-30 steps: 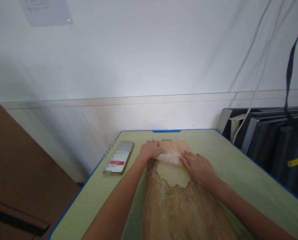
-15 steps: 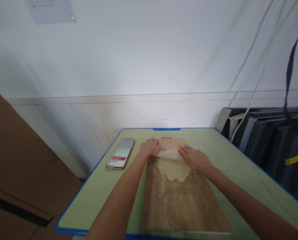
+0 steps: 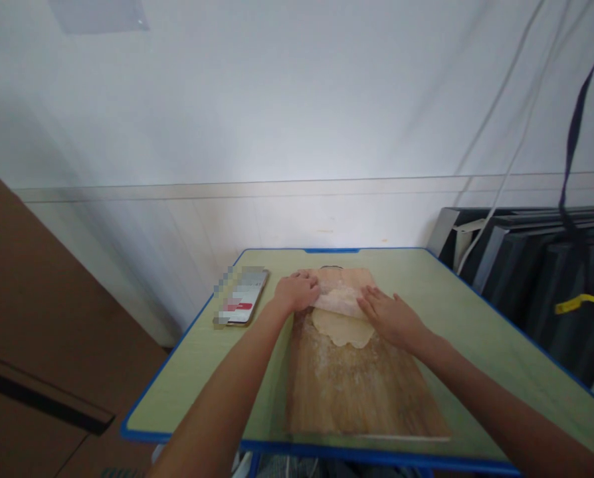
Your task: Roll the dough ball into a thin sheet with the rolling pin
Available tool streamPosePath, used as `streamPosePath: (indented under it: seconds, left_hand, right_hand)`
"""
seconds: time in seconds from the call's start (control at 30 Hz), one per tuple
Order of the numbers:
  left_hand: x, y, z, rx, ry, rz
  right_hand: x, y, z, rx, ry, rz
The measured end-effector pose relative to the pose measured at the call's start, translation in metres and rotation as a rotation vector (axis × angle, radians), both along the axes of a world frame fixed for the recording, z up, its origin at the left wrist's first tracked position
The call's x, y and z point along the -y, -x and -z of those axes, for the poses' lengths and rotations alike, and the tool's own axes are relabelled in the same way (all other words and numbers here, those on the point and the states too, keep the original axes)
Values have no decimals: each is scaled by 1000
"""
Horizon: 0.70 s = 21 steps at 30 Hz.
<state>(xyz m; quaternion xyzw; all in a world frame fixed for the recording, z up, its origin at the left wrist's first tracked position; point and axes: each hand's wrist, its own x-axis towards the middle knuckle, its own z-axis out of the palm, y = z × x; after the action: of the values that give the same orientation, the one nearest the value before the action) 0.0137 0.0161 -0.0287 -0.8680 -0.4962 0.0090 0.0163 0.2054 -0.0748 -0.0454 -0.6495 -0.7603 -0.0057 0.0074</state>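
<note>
A flour-dusted, pale rolling pin (image 3: 339, 302) lies across a thin sheet of dough (image 3: 344, 328) with a ragged near edge. My left hand (image 3: 297, 290) is closed over the pin's left end, fingers bent. At the other end, my right hand (image 3: 387, 316) rests on the pin with its fingers laid together over it. Part of each pin end is hidden beneath the hands. Under the dough is a wooden cutting board (image 3: 361, 398), streaked with flour. Some dough shows on the near side of the pin.
Left of the board, a phone (image 3: 244, 299) with a lit, partly pixelated screen lies on the pale green, blue-edged table (image 3: 192, 392). Dark flat panels (image 3: 536, 279) stand at the right beside the table. A white wall (image 3: 297, 126) rises behind, and a black strap (image 3: 575, 126) hangs at right.
The rolling pin and both hands have shifted slightly toward me over the dough, so less dough shows in front. My view has tilted down a little, revealing the table's near edge.
</note>
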Motion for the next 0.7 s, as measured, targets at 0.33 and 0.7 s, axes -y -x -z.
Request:
streamPosePath:
  seconds: [0.33,0.7]
  left_hand:
    - [-17,-5,7,16,-24,-50]
    - [-13,-2,6,14,-19,-45]
  right_hand:
    - [-27,-4,-7,-22,75,46]
    - [-4,8,-6,17,21,8]
